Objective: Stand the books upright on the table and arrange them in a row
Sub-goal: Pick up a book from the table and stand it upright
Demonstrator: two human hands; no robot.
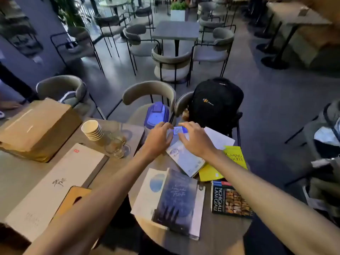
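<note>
Several books lie flat on a round table (217, 236). A dark blue book (176, 201) rests on a white book (147, 192) with a blue circle. Right of them lies a black book (230, 199) with orange tiles, and above it a yellow book (233, 159). A pale white-blue book (185, 159) overlaps the yellow one. My left hand (158, 138) and my right hand (195, 138) both hold a small glowing blue-white object (178, 130) over the far end of the pale book. I cannot tell what that object is.
A stack of paper cups (93, 130) and glasses (116, 144) stand to the left. A cardboard box (36, 129) and a large white flat box (55, 186) lie on the left table. Behind are a chair with a blue container (156, 115) and a black backpack (215, 102).
</note>
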